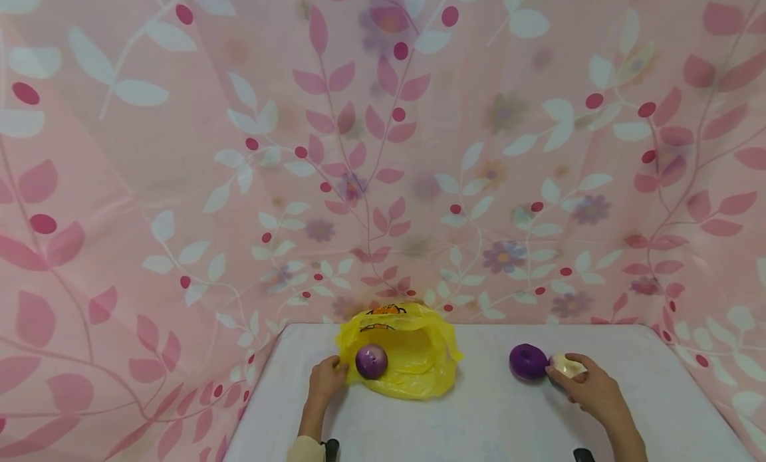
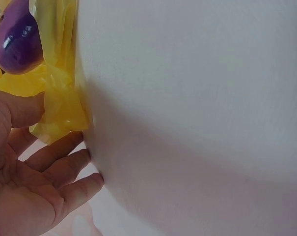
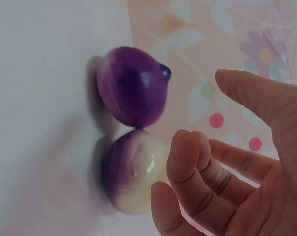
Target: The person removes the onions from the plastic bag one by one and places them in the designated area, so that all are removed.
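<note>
Left hand [image 1: 327, 377]: pinching a crumpled yellow plastic bag [image 1: 432, 375], lower centre, round mauve vegetable [image 1: 372, 361] at its mouth.
Right hand [image 1: 591, 390]: fingers spread at a purple-and-cream round vegetable [image 3: 131, 172], lower right, beside a deep-purple round vegetable [image 3: 132, 87].
Pickup: apparently in hand; next calls for fingers closing round the paler vegetable.

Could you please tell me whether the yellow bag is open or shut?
Open: the yellow bag gapes in the head view, its inside showing.
</note>
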`<state>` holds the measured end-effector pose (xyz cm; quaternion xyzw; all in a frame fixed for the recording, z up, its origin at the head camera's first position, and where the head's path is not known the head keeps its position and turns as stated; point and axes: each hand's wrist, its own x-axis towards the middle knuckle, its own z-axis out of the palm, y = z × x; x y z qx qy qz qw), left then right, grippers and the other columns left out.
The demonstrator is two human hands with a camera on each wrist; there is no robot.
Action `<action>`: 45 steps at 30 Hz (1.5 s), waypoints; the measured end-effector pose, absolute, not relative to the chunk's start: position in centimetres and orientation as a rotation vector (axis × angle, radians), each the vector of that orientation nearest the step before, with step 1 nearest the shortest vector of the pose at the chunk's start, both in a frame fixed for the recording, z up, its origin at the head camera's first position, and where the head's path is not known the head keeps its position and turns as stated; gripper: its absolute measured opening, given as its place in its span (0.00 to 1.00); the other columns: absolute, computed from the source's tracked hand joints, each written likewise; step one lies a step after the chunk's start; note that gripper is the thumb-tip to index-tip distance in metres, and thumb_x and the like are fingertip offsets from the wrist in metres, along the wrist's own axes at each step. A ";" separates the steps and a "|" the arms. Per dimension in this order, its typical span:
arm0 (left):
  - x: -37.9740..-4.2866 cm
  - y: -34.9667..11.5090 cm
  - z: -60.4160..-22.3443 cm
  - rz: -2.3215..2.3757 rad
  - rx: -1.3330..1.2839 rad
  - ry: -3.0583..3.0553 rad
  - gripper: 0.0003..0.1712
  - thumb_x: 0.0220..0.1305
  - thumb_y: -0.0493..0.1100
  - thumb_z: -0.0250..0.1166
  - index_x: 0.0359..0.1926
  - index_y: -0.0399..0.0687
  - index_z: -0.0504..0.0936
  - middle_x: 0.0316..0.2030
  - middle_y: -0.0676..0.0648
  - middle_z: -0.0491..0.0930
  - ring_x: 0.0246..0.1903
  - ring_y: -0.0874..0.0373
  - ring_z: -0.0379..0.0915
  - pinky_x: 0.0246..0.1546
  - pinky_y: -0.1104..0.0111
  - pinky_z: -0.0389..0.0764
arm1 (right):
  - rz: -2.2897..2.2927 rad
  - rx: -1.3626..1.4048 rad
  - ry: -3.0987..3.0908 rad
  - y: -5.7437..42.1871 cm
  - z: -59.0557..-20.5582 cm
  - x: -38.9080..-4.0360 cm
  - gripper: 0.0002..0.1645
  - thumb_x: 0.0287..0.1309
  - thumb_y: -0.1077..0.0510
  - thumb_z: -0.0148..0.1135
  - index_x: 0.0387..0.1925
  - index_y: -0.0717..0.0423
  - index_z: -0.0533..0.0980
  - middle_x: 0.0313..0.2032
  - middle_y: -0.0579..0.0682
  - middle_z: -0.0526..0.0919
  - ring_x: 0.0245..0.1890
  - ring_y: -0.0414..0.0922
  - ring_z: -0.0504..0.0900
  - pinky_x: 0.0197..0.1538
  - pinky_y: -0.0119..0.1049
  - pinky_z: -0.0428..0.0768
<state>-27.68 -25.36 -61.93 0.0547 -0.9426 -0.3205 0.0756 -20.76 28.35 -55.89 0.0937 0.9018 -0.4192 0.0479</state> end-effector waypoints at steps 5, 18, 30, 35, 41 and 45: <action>-27.7 -25.4 -62.0 -0.955 0.157 -2.834 0.09 0.62 0.39 0.65 0.27 0.42 0.75 0.22 0.49 0.67 0.25 0.54 0.62 0.29 0.61 0.64 | -1.271 0.230 2.759 26.9 -56.2 -20.9 0.50 0.59 0.32 0.61 0.67 0.64 0.61 0.28 0.50 0.82 0.25 0.47 0.78 0.27 0.39 0.75; -27.8 -25.5 -61.9 -0.978 0.169 -2.844 0.07 0.62 0.40 0.66 0.30 0.42 0.78 0.25 0.48 0.72 0.28 0.53 0.65 0.32 0.59 0.68 | -1.325 0.115 2.819 24.9 -57.2 -20.9 0.45 0.58 0.37 0.65 0.65 0.62 0.66 0.26 0.51 0.81 0.23 0.45 0.79 0.28 0.35 0.72; -27.8 -25.4 -62.0 -0.969 0.182 -2.841 0.07 0.62 0.40 0.66 0.33 0.40 0.80 0.28 0.45 0.76 0.29 0.52 0.67 0.34 0.56 0.72 | -1.462 0.057 2.756 22.8 -57.7 -20.7 0.42 0.56 0.42 0.70 0.64 0.58 0.67 0.28 0.50 0.80 0.24 0.49 0.82 0.27 0.36 0.76; -27.8 -25.4 -62.0 -0.962 0.174 -2.835 0.09 0.62 0.40 0.66 0.39 0.37 0.82 0.35 0.41 0.82 0.32 0.50 0.72 0.42 0.50 0.76 | -1.499 0.022 2.731 21.9 -57.8 -20.8 0.41 0.55 0.43 0.70 0.64 0.58 0.69 0.27 0.49 0.79 0.23 0.49 0.81 0.25 0.36 0.76; -27.8 -25.4 -61.9 -0.969 0.182 -2.841 0.12 0.62 0.40 0.66 0.42 0.34 0.83 0.39 0.37 0.83 0.37 0.45 0.76 0.45 0.47 0.76 | -1.510 -0.028 2.739 21.1 -58.5 -20.9 0.39 0.54 0.43 0.72 0.63 0.55 0.70 0.27 0.48 0.79 0.22 0.47 0.80 0.25 0.35 0.75; -27.7 -25.3 -61.8 -0.969 0.187 -2.836 0.13 0.62 0.40 0.66 0.43 0.33 0.83 0.41 0.35 0.83 0.41 0.41 0.77 0.48 0.46 0.75 | -1.557 -0.081 2.727 20.5 -58.8 -20.8 0.37 0.53 0.45 0.72 0.61 0.53 0.71 0.25 0.47 0.79 0.20 0.47 0.80 0.24 0.34 0.75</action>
